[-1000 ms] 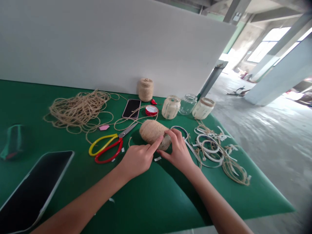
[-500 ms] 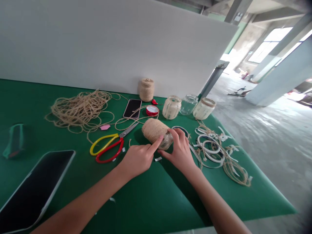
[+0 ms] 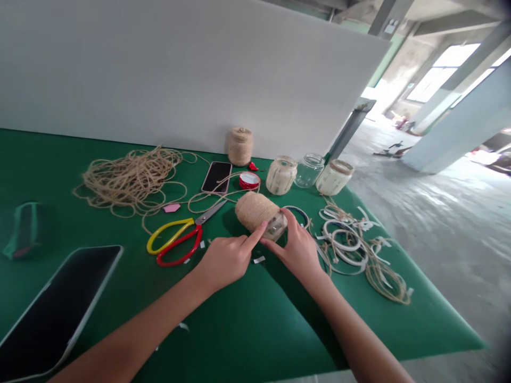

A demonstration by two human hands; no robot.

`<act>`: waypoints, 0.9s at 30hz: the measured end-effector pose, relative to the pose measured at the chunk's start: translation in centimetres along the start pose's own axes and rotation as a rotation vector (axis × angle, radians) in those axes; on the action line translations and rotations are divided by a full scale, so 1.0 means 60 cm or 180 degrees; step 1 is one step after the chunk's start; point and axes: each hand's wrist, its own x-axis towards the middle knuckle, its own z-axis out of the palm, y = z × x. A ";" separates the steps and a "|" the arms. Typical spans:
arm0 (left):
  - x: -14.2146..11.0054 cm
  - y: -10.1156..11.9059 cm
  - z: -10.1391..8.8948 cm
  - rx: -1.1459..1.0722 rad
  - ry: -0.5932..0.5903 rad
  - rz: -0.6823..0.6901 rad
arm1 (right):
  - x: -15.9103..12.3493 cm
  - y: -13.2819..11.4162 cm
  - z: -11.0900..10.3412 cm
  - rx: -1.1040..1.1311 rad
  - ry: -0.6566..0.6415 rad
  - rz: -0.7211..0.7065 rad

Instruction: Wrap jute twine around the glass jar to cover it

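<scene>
My two hands are on one thing: a twine-wrapped glass jar (image 3: 254, 211) lying on its side on the green table mat (image 3: 255, 324), straight ahead of my wrists. Long axis runs at a slant, wrapped end up and away to the left of my grip, bare glass end (image 3: 276, 227) down and right. So my right hand (image 3: 298, 249) is the nearer one to the bare glass, and my left hand (image 3: 225, 260) sits lower left, by the wrapped section. Grip state: right is closed around the glass end, fingertips (image 3: 289, 217) over the top, thumb (image 3: 271, 244) along the near side. Left isn't closed on it, only the index finger (image 3: 253, 238) stretched out, tip against the jar about where the wrap stops, other fingers curled back. Hands close together, tips just apart under the jar. Can't tell if the jar is off the mat. Just below the gap between my hands, a small white paper strip (image 3: 258, 259). Left of my left hand, scissors with red and yellow handles (image 3: 187, 246). Just past my right fingertips, a dark-rimmed ring (image 3: 297, 208).
</scene>
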 end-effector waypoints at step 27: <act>0.001 0.001 -0.002 0.0016 0.0062 -0.0024 | -0.001 0.001 -0.002 -0.0318 0.0042 -0.0062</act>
